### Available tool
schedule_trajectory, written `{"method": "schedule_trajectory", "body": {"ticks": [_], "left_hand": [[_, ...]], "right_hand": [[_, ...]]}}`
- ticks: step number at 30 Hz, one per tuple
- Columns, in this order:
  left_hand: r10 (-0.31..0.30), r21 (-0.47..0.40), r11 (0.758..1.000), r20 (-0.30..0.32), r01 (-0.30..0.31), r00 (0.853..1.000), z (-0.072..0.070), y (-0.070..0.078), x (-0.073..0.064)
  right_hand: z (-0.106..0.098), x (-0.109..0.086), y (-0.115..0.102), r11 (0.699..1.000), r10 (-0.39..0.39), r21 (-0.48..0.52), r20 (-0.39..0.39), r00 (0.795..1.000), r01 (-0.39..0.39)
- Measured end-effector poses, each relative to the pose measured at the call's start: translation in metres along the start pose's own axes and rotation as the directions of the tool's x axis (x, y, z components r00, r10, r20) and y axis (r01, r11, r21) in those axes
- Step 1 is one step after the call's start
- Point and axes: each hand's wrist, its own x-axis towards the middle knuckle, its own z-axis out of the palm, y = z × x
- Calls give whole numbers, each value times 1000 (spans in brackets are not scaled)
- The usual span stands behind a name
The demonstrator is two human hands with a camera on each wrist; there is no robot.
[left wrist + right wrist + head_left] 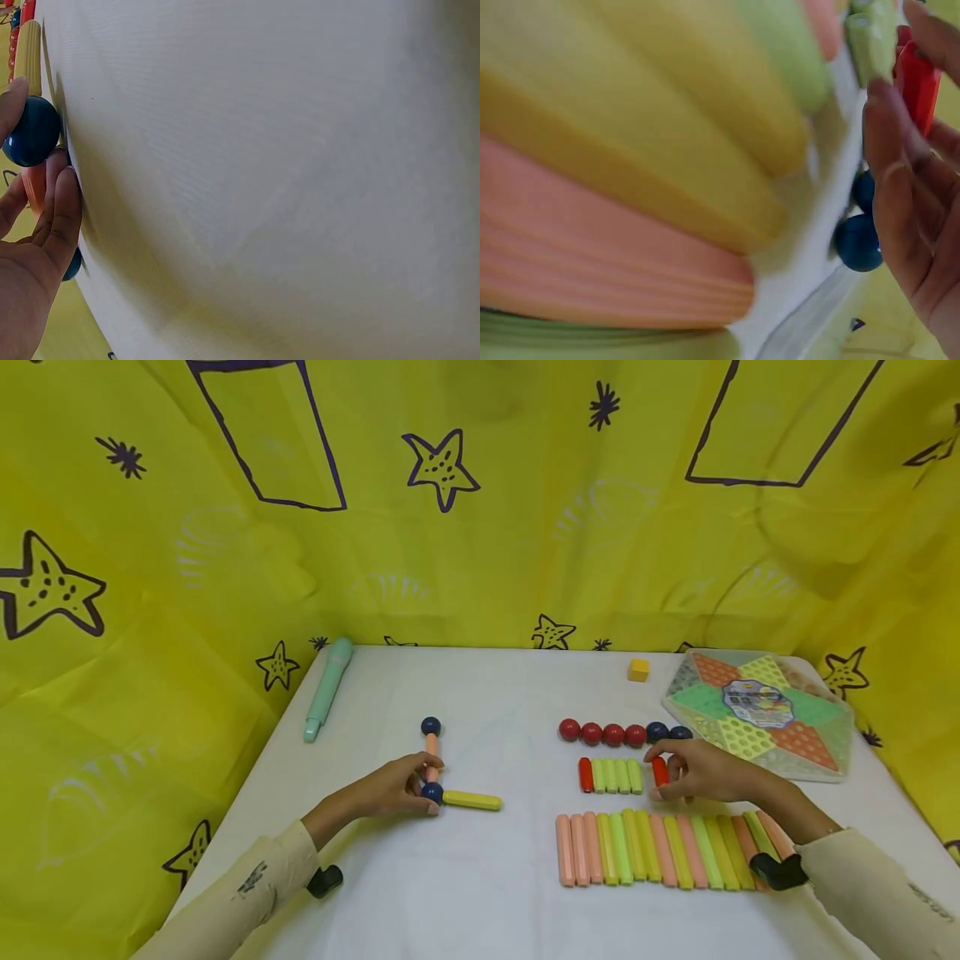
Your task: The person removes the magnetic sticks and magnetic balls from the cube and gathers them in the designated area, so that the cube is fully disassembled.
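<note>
My left hand (pixel 392 787) grips a dark blue ball (pixel 432 792) at the corner of a small joined piece. From that ball a yellow rod (pixel 472 800) runs right, and a pink rod (pixel 432 745) runs away to a second blue ball (pixel 431 726). In the left wrist view the thumb lies against the blue ball (pixel 34 131), with the other fingers around the pink rod (pixel 33 187). My right hand (pixel 708 768) pinches a short red rod (pixel 660 772) between thumb and fingers, just right of several short light-green rods (pixel 617 776).
Long pink, yellow and green rods (pixel 648 847) lie in a row at front right. Red balls (pixel 592 734) and blue balls (pixel 657 732) line up behind the short rods. A patterned plastic box (pixel 761 710), yellow cube (pixel 638 670) and mint-green pen-like stick (pixel 328 689) lie farther back.
</note>
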Motion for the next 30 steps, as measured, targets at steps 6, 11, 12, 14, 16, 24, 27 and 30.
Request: {"method": "schedule_trajectory", "body": {"ticks": [6,11,12,14,16,24,27,30], "left_hand": [[3,-4,1000,2,-3,1000,0,-1,0],[-7,-8,1000,12,7,1000,2,-1,1],[-9,-7,1000,13,9,1000,2,-1,1],[-9,-5,1000,14,9,1000,2,-1,1],[-11,-4,1000,13,11,1000,2,-1,1],[-5,3,1000,8,5,1000,0,2,-1],[-1,10,1000,10,1,1000,-1,2,-1],[-2,8,1000,12,1,1000,-1,1,-1]], "right_hand": [[5,3,7,984,50,-168,-55,997,-59],[7,8,8,980,83,-176,-48,995,-90],[7,9,8,981,76,-173,-45,996,-82],[7,9,8,985,52,-162,-36,998,-57],[7,9,8,988,19,-155,-25,1000,-23],[7,9,7,989,31,-146,-27,999,-35],[7,9,7,988,46,-143,-24,999,-49],[8,9,8,988,33,-147,-28,999,-37]]}}
